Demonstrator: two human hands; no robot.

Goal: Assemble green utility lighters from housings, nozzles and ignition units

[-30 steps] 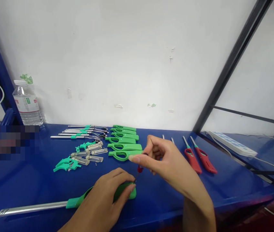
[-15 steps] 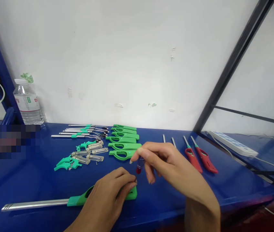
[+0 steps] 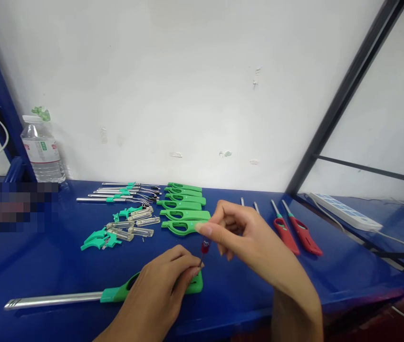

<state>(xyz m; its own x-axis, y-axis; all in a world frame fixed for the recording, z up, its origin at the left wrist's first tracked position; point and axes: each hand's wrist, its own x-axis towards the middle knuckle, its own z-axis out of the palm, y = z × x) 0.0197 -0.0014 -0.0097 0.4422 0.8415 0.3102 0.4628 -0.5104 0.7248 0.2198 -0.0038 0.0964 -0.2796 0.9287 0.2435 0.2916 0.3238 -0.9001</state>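
Observation:
A green lighter with a long silver tube lies on the blue table near the front edge. My left hand is closed over its handle, thumb and forefinger pinched near the handle's right end. Above that end, my right hand has its fingers closed round the top of a small screwdriver with a red and clear handle. The screwdriver's thin shaft points down to my left fingertips; its tip is hidden there.
Green handle shells are lined up behind my hands. Silver tubes with wires, clear tanks and teal pieces lie left. Red lighters and a power strip are right; a bottle stands back left.
My right hand's fingers have shifted and curled on the screwdriver, and more of the shaft shows. The left hand stays on the green lighter.

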